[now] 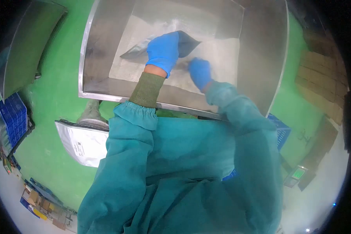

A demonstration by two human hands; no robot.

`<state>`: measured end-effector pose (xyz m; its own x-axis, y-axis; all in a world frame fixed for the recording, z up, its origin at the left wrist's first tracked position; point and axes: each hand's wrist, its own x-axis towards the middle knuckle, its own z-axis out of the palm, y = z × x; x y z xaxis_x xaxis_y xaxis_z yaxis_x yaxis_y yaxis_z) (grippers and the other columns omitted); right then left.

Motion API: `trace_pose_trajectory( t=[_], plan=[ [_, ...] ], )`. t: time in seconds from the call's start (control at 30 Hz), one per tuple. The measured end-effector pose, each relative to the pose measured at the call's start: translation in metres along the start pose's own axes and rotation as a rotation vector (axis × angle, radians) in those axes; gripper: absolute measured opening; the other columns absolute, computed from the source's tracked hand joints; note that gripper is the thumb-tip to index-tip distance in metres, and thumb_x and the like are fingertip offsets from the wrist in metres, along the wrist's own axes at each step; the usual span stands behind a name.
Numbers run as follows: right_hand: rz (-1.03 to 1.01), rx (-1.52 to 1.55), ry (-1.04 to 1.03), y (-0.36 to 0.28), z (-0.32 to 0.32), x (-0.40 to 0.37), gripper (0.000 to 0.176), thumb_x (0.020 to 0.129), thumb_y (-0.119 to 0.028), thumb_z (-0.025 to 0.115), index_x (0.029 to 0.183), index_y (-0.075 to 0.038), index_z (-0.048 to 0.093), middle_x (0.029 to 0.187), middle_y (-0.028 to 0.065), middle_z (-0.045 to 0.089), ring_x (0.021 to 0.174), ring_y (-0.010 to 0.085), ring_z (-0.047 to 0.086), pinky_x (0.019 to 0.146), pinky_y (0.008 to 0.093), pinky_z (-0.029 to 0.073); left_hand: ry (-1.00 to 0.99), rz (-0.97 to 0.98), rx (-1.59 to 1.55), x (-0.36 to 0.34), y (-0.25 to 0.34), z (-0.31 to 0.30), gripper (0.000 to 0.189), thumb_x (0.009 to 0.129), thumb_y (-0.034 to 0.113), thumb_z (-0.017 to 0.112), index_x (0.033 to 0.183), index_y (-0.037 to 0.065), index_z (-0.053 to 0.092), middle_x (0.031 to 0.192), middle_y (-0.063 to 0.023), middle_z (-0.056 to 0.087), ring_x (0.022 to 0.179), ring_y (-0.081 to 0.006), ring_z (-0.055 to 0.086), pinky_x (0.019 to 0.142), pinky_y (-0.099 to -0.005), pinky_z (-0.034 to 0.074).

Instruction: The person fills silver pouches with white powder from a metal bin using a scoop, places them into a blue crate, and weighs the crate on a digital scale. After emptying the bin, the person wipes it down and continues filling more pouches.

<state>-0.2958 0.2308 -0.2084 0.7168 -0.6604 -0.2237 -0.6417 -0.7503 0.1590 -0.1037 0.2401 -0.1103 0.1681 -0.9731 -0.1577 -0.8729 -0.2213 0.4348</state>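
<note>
My left hand (162, 51), in a blue glove, is closed on a silver foil pouch (189, 43) that spreads out on both sides of the fingers. The pouch is over pale powder (222, 54) in a large metal bin (261, 50). My right hand (200, 73), gloved in blue too, is to the right of the pouch and low over the powder. Its fingers look curled but are smeared by motion. A greyish blur shows at its left side, and I cannot make out what it is.
A silver bag with a label (82, 146) is below the bin's left corner. Blue crates (15, 113) stand at the left, cardboard boxes (319, 74) at the right. A scale with a lit green display (298, 173) is at lower right. The floor (54, 89) is green.
</note>
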Motion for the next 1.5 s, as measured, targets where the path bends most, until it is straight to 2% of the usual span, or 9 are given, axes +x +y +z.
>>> trace_pose_trajectory(
  t=[0.17, 0.27, 0.6, 0.9, 1.03, 1.1, 1.23, 1.33, 1.5],
  plan=[
    [0.074, 0.094, -0.016, 0.101, -0.057, -0.018, 0.011, 0.071, -0.022, 0.064, 0.070, -0.012, 0.068, 0.064, 0.0096, 0.063, 0.059, 0.0277, 0.063, 0.050, 0.0397, 0.046, 0.058, 0.032, -0.026, 0.000, -0.010, 0.019, 0.034, 0.080, 0.010, 0.050, 0.112, 0.015, 0.056, 0.096, -0.0147, 0.064, 0.084, -0.0335, 0.062, 0.073, -0.0428, 0.049],
    [0.008, 0.084, -0.071, 0.146, 0.038, -0.002, 0.014, 0.074, -0.023, 0.061, 0.072, -0.012, 0.068, 0.067, 0.0114, 0.064, 0.063, 0.0288, 0.064, 0.053, 0.0400, 0.048, 0.061, 0.048, -0.102, -0.003, -0.004, 0.014, 0.032, 0.081, 0.010, 0.048, 0.111, 0.016, 0.057, 0.097, -0.0133, 0.064, 0.085, -0.0328, 0.062, 0.075, -0.0417, 0.049],
    [0.057, 0.548, -0.488, 0.075, 0.104, -0.010, 0.032, 0.083, -0.027, 0.042, 0.092, -0.008, 0.066, 0.097, 0.0152, 0.063, 0.091, 0.0328, 0.060, 0.082, 0.0417, 0.046, -0.145, -0.001, -0.024, 0.005, 0.008, 0.022, 0.032, 0.082, 0.011, 0.049, 0.113, 0.015, 0.056, 0.102, -0.0123, 0.062, 0.091, -0.0308, 0.060, 0.075, -0.0408, 0.049],
    [-0.246, 0.284, -0.196, 0.186, -0.158, -0.022, 0.022, 0.080, -0.020, 0.051, 0.089, -0.007, 0.065, 0.091, 0.0141, 0.063, 0.085, 0.0328, 0.059, 0.077, 0.0400, 0.047, 0.044, 0.272, -0.230, 0.003, 0.003, 0.050, 0.032, 0.081, 0.012, 0.053, 0.113, 0.010, 0.054, 0.100, -0.0157, 0.061, 0.090, -0.0355, 0.059, 0.076, -0.0425, 0.049],
    [-0.356, 0.010, -0.588, 0.142, -0.153, 0.061, 0.020, 0.076, -0.017, 0.053, 0.088, -0.010, 0.069, 0.082, 0.0114, 0.066, 0.077, 0.0303, 0.063, 0.068, 0.0395, 0.049, 0.044, 0.121, -0.224, -0.006, 0.025, 0.021, 0.035, 0.079, 0.009, 0.051, 0.114, 0.009, 0.051, 0.098, -0.0178, 0.061, 0.086, -0.0382, 0.059, 0.075, -0.0459, 0.048],
    [0.026, 0.132, -0.321, 0.075, -0.173, 0.068, 0.019, 0.078, -0.017, 0.055, 0.087, -0.011, 0.069, 0.084, 0.0110, 0.067, 0.079, 0.0276, 0.065, 0.068, 0.0380, 0.050, 0.049, 0.024, -0.233, -0.005, 0.027, 0.011, 0.036, 0.079, 0.007, 0.050, 0.115, 0.008, 0.050, 0.097, -0.0184, 0.062, 0.085, -0.0386, 0.060, 0.074, -0.0471, 0.048],
    [0.028, -0.119, -0.020, 0.050, -0.136, 0.075, 0.012, 0.078, -0.012, 0.057, 0.082, -0.009, 0.068, 0.082, 0.0096, 0.066, 0.078, 0.0244, 0.064, 0.064, 0.0383, 0.050, 0.135, -0.028, -0.209, 0.000, 0.018, 0.020, 0.033, 0.079, 0.009, 0.048, 0.112, 0.006, 0.052, 0.090, -0.0203, 0.062, 0.082, -0.0400, 0.059, 0.072, -0.0483, 0.048],
    [0.103, -0.008, 0.200, 0.096, -0.227, 0.022, 0.012, 0.078, -0.016, 0.058, 0.077, -0.011, 0.069, 0.076, 0.0113, 0.066, 0.073, 0.0286, 0.065, 0.060, 0.0413, 0.051, 0.225, -0.006, -0.216, 0.006, 0.002, 0.034, 0.031, 0.079, 0.010, 0.047, 0.109, 0.007, 0.053, 0.087, -0.0209, 0.062, 0.081, -0.0407, 0.059, 0.071, -0.0485, 0.048],
    [0.075, -0.159, 0.012, 0.185, -0.026, 0.042, 0.017, 0.080, -0.020, 0.055, 0.077, -0.011, 0.069, 0.074, 0.0106, 0.066, 0.069, 0.0287, 0.065, 0.060, 0.0397, 0.050, 0.164, -0.011, -0.224, 0.004, 0.007, 0.009, 0.033, 0.080, 0.010, 0.044, 0.112, 0.008, 0.054, 0.084, -0.0212, 0.062, 0.079, -0.0405, 0.059, 0.069, -0.0492, 0.048]
  ],
)
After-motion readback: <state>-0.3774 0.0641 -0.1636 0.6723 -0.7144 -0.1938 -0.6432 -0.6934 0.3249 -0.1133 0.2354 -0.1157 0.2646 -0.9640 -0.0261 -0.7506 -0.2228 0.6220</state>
